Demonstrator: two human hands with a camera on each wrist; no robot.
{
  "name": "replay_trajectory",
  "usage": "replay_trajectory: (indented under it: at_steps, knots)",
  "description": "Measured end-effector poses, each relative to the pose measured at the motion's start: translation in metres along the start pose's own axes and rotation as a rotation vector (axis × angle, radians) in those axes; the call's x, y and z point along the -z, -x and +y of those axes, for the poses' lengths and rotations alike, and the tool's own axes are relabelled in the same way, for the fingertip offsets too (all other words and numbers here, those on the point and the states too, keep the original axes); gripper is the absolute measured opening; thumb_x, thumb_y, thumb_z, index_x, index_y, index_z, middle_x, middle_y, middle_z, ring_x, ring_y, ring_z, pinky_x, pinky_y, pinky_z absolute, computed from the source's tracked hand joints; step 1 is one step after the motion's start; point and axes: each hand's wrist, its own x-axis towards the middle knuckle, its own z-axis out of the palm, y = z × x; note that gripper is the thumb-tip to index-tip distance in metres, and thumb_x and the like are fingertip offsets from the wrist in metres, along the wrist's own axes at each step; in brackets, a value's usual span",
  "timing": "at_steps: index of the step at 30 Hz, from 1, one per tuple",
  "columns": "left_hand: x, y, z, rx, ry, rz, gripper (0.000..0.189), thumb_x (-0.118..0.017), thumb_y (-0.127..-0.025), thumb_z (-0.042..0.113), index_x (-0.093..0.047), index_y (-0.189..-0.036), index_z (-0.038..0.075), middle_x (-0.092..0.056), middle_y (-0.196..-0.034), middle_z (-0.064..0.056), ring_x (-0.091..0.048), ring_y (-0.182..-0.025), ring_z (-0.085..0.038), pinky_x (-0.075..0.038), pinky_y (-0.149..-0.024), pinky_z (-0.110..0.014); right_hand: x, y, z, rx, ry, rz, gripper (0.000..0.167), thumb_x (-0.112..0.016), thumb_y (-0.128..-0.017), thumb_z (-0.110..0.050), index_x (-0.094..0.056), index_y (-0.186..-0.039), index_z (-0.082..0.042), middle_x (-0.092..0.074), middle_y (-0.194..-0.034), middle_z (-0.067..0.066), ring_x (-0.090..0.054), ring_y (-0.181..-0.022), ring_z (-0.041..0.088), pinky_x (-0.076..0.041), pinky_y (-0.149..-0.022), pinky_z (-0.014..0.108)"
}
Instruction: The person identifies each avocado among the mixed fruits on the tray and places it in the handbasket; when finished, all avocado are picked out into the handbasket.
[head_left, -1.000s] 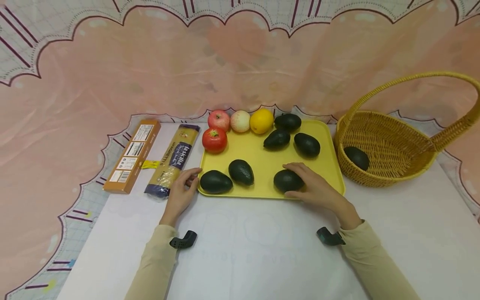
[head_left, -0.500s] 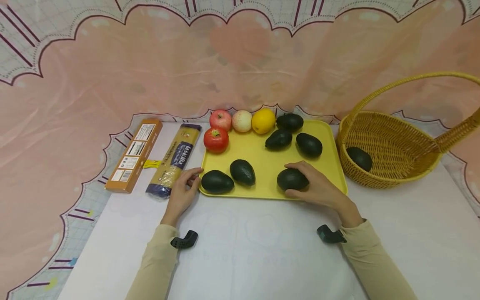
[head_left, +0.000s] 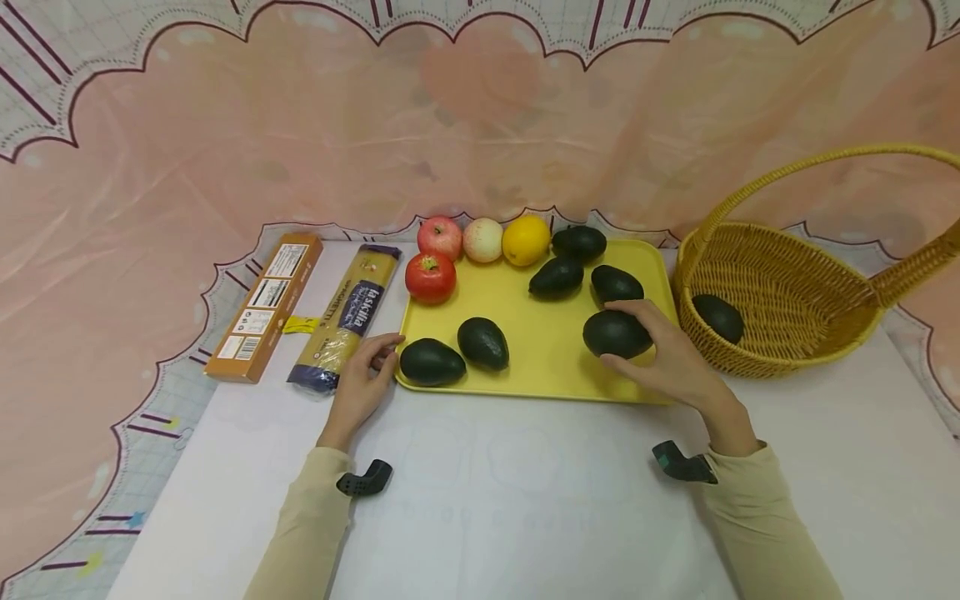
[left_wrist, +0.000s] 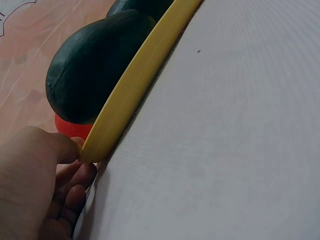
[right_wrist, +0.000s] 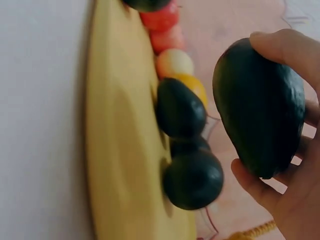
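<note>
My right hand (head_left: pixel 675 362) holds a dark green avocado (head_left: pixel 617 334) above the right part of the yellow tray (head_left: pixel 536 333). In the right wrist view the held avocado (right_wrist: pixel 257 107) is clear of the tray, with thumb and fingers at its two ends. My left hand (head_left: pixel 363 385) is at the tray's near left corner; in the left wrist view its thumb and fingers pinch the rim (left_wrist: pixel 112 117). Two avocados lie close by that hand, one (head_left: pixel 432 362) at the corner and another (head_left: pixel 483 343) beside it. Several more, one of them (head_left: pixel 617 284) nearest the held one, lie at the back right.
A wicker basket (head_left: pixel 795 283) with a tall handle stands to the right, an avocado (head_left: pixel 717 317) inside. Along the tray's back left are a tomato (head_left: pixel 431 278), an apple (head_left: pixel 440 239), a pale round fruit (head_left: pixel 483 241) and an orange (head_left: pixel 527 240). Spaghetti (head_left: pixel 347 321) and an orange-brown box (head_left: pixel 264 308) lie left.
My right hand has lifted the avocado off the tray's front and carried it right and slightly back, toward the basket. My left hand has stayed at the tray corner.
</note>
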Motion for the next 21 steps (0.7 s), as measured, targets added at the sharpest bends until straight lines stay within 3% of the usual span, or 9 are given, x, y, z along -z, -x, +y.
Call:
replay_trajectory:
  at_steps: [7,14,17,21]
  knots:
    - [0.001,0.002,0.001,0.026,0.000,-0.017,0.030,-0.054,-0.094,0.007,-0.061,-0.122,0.013,-0.061,-0.112,-0.007,-0.053,-0.088,-0.015,-0.042,-0.074,-0.016,0.017,0.006,0.003,-0.009,-0.006,0.096,0.067,-0.078,-0.078,-0.022,-0.046,-0.136,-0.021,-0.048,-0.133,0.002,-0.043,-0.125,0.023,-0.034,-0.099,0.050]
    - [0.002,0.002,0.003,0.042,-0.005,-0.028,0.030,-0.054,-0.094,0.008,-0.060,-0.123,0.014,-0.061,-0.114,-0.006,-0.053,-0.090,-0.015,-0.043,-0.075,-0.018,0.029,0.009,0.006,-0.015,0.051,0.171,0.068,-0.078,-0.077,-0.018,-0.046,-0.137,-0.020,-0.050,-0.132,0.003,-0.047,-0.110,0.013,-0.035,-0.085,0.015]
    - [0.002,0.002,0.003,0.041,-0.005,-0.025,0.030,-0.054,-0.094,0.008,-0.060,-0.123,0.014,-0.061,-0.113,-0.006,-0.053,-0.089,-0.015,-0.043,-0.074,-0.018,0.034,0.011,0.008,-0.045,0.049,0.196,0.069,-0.078,-0.077,-0.020,-0.046,-0.137,-0.025,-0.050,-0.133,0.004,-0.048,-0.110,0.015,-0.035,-0.086,0.017]
    - [0.002,0.001,0.003,0.038,0.001,-0.019,0.030,-0.055,-0.094,0.008,-0.061,-0.122,0.013,-0.061,-0.111,-0.007,-0.054,-0.088,-0.015,-0.043,-0.074,-0.017,0.042,0.014,0.009,-0.114,0.025,0.200,0.070,-0.078,-0.077,-0.023,-0.044,-0.138,-0.027,-0.050,-0.135,0.006,-0.049,-0.113,0.022,-0.037,-0.088,0.033]
